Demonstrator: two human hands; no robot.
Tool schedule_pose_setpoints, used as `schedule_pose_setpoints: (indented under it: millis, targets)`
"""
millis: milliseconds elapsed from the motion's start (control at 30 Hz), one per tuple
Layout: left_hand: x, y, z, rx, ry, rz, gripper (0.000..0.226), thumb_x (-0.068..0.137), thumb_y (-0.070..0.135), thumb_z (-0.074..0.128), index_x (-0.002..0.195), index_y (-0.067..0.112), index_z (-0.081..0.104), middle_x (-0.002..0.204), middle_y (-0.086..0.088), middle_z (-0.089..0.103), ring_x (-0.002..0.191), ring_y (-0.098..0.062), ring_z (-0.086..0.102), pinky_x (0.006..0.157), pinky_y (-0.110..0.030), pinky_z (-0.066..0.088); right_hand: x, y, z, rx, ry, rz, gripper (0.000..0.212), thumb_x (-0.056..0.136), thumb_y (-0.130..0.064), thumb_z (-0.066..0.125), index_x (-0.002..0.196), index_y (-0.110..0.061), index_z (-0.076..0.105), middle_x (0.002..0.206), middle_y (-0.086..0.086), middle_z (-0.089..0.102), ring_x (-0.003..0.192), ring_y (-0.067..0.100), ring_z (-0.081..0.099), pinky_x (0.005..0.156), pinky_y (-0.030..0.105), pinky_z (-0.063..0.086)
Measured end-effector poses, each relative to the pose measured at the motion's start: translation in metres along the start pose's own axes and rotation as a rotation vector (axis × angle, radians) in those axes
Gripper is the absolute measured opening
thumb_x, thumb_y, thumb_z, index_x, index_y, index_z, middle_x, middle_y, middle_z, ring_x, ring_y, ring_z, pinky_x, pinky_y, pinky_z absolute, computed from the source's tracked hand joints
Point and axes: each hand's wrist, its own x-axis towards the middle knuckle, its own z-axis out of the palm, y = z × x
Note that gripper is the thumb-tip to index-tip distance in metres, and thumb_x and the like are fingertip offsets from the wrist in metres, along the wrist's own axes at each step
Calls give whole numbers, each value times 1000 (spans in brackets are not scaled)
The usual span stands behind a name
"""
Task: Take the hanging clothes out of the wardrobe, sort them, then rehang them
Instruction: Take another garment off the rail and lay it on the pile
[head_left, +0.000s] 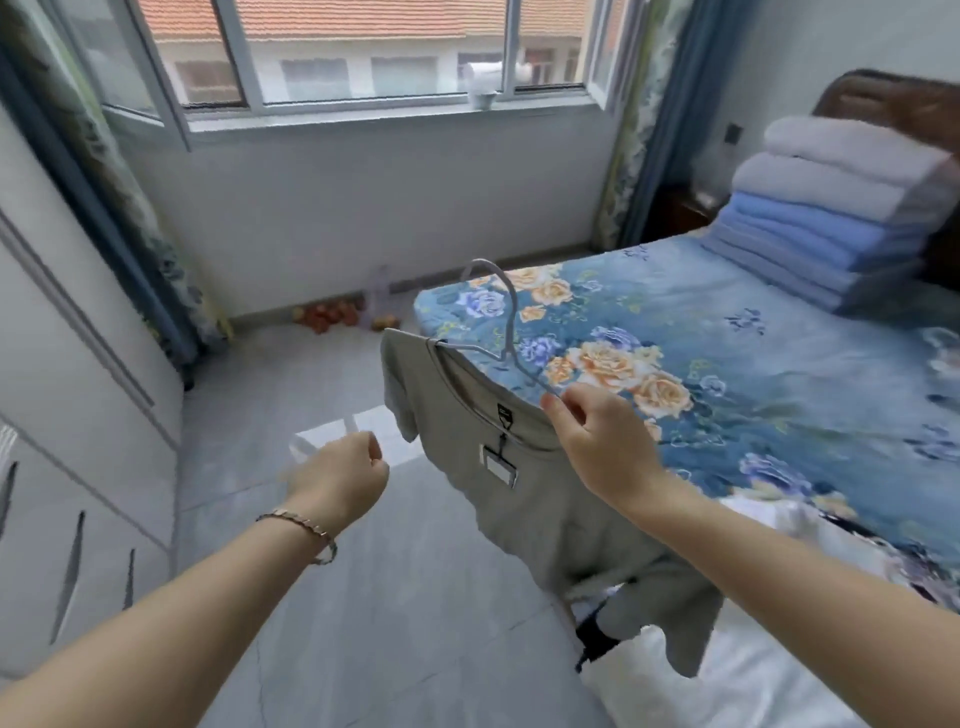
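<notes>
A beige T-shirt with a tag at its collar hangs on a thin white wire hanger in mid-air over the floor, beside the bed's near corner. My right hand pinches the hanger's right shoulder together with the shirt's neckline. My left hand, with a bracelet on the wrist, is held out to the left of the shirt with fingers curled and nothing in it. The white wardrobe stands at the left edge, its doors closed as far as I can see.
A bed with a blue floral cover fills the right side, with a stack of folded blankets at its head. White and dark clothes lie on the bed's near end. Fruit lies on the floor under the window.
</notes>
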Motion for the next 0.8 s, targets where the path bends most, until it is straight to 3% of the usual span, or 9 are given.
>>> schedule_pose_setpoints:
  millis: [133,300,433,600,700,800]
  targets:
    - [-7,53,29,16,-75,224,20,90,21,43,101,17,60,104,-3,64,94,-25,58,71,-27,39,-53,21,-34,-75,149,126,46,95,-27,49,54,-20,29,51,-4,31,48,11,31,50,31,23]
    - [-30,122,49,48,-130,490,21,92,27,43,99,18,61,105,-5,65,98,-28,60,75,-30,43,-117,47,-91,-127,321,312,44,94,-32,52,57,-12,38,49,-2,34,50,16,36,53,31,27]
    - [-50,184,62,90,-201,643,22,91,23,41,101,17,60,104,-7,64,96,-28,61,75,-30,44,-156,67,-149,-222,504,462,48,90,-37,55,59,-1,47,51,4,41,54,22,43,52,32,29]
    - [-71,260,82,117,-254,760,25,94,20,39,105,15,60,103,-7,65,94,-28,62,72,-30,44,-180,115,-237,-358,733,578,50,90,-40,53,55,-5,46,51,5,43,57,23,45,52,32,29]
    - [-80,302,102,144,-281,802,24,92,16,38,101,14,60,102,-7,65,93,-28,61,71,-30,43,-186,174,-270,-402,768,664,47,90,-41,53,62,-3,52,55,4,48,66,26,50,57,32,31]
    - [-80,344,135,189,-318,830,24,91,17,38,103,16,59,105,-5,65,97,-27,61,69,-28,42,-190,256,-282,-423,705,691,42,92,-37,53,71,0,58,72,7,54,77,29,55,63,32,35]
